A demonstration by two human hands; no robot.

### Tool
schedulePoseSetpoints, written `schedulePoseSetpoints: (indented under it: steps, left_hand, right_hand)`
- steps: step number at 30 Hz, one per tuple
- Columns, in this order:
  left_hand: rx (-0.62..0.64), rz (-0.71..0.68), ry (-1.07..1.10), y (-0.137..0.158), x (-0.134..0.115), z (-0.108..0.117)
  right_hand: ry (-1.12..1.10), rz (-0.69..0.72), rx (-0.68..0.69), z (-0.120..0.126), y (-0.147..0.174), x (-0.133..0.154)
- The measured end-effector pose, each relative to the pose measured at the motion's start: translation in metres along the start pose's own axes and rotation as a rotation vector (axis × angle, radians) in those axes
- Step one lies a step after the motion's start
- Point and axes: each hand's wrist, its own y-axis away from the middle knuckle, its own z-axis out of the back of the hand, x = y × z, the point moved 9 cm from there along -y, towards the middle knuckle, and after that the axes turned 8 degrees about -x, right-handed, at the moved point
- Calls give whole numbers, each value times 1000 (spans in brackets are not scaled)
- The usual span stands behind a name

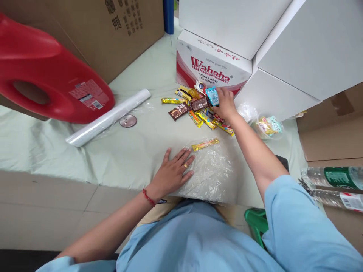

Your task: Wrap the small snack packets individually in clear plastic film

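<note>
My left hand [176, 170] lies flat with fingers spread, at the left edge of a clear plastic sheet [215, 173] on the table. One yellow stick-shaped snack packet [205, 144] rests on that sheet, just beyond my fingertips. Farther back, my right hand [225, 102] reaches to a pile of wrapped snacks, its fingers and thumb closed on a small blue packet [212, 96]. Around it lie brown wrapped bars [178, 111], a yellow packet [173, 101] and several more yellow sticks [207, 119]. Part of the pile is hidden under my right hand.
A roll of clear film [110, 117] lies at left beside a round dark lid-like disc [128, 121] and a large red jug [53, 71]. Behind the pile stands a Wahaha carton [210, 64]. To the right are a clear tub of snacks [268, 126] and plastic bottles [334, 177].
</note>
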Motion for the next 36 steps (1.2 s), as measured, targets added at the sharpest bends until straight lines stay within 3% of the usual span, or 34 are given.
schedulePoseSetpoints:
  steps: [3, 5, 10, 12, 14, 16, 18, 21, 25, 27, 30, 33, 36]
  left_hand:
    - [-3, 13, -4, -1, 1, 1]
    - [-14, 16, 3, -1, 1, 2]
    - [-44, 15, 33, -2, 1, 5]
    - [-55, 18, 45, -2, 1, 7]
    - [-64, 22, 55, -2, 1, 9]
    - [-69, 25, 63, -2, 1, 9]
    - [-70, 28, 64, -2, 2, 9]
    - [-69, 28, 59, -2, 3, 6]
    - [-66, 29, 45, -1, 2, 5]
    - [-58, 29, 46, -1, 2, 5]
    - [-55, 23, 56, -2, 2, 6]
    - [-74, 28, 71, -2, 2, 9]
    - [-66, 69, 78, 5, -3, 5]
  right_hand:
    - [24, 27, 128, -34, -23, 3]
    - [34, 54, 183, -43, -19, 9]
    - [-22, 324, 361, -31, 45, 33]
    - [-52, 352, 467, -23, 68, 30]
    - [-115, 320, 496, -12, 71, 27]
    - [-171, 239, 412, -2, 51, 24]
    - [-159, 106, 229, 5, 19, 21]
    - [-44, -64, -14, -2, -26, 21]
    - [61, -118, -71, -35, -59, 27]
    - [49, -154, -117, -34, -66, 21]
    - [-49, -229, -249, 3, -56, 4]
    - [-271, -324, -323, 55, -13, -12]
    - [-598, -544, -92, 75, 69, -16]
